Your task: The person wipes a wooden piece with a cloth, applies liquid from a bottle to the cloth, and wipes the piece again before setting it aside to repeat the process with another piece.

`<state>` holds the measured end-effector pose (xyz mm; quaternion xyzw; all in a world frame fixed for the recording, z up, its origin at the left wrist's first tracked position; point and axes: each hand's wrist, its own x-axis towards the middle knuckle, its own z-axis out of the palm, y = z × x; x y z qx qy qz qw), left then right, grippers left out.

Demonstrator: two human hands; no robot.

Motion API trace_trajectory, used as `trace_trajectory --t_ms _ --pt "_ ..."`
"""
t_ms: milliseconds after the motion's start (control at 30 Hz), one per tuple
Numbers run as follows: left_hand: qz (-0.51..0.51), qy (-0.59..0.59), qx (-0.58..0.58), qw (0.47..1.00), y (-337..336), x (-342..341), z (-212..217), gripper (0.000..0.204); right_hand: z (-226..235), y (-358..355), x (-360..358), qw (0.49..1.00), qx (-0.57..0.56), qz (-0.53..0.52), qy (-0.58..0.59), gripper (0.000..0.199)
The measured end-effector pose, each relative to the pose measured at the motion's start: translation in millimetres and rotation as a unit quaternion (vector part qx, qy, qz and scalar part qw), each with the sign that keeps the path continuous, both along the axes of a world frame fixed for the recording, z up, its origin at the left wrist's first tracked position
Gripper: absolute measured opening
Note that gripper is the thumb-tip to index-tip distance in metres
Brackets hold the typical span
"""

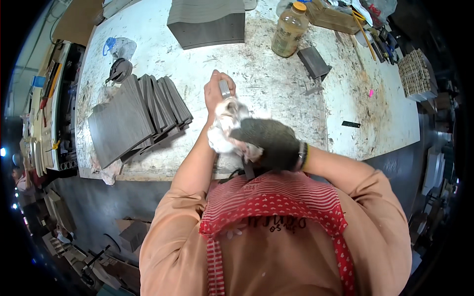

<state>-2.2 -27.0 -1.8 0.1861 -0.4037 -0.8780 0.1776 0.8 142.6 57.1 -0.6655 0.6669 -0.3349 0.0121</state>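
My bare left hand is closed around the far end of a narrow grey wooden strip. My right hand, in a dark work glove, grips a crumpled white rag stained with brown. The rag is pressed around the strip's middle and hides it there. The strip's near end shows below the rag, close to the red patterned apron on my chest. Both hands are over the front part of the white, stained worktable.
Fanned grey wooden boards lie on the left, with a dark round item behind them. A large grey box-like piece stands at the back, near an orange-capped bottle. To the right lie a small grey block and a black strip.
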Motion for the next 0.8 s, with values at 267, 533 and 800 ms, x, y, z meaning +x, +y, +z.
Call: trace_trajectory --t_ms 267,533,800 --pt "-0.034 -0.036 -0.236 0.971 1.5 -14.6 0.6 0.043 44.7 -17.7 -64.8 0.99 0.011 -0.116 0.079 0.031" --pt "0.005 0.021 -0.177 0.984 5.3 -34.6 -1.6 0.049 16.9 34.2 -12.4 0.982 0.1 -0.012 -0.158 0.037" --pt "0.216 0.08 -0.442 0.867 3.6 -42.7 -60.9 0.038 51.5 -33.9 -66.0 0.984 -0.056 -0.161 0.049 0.04"
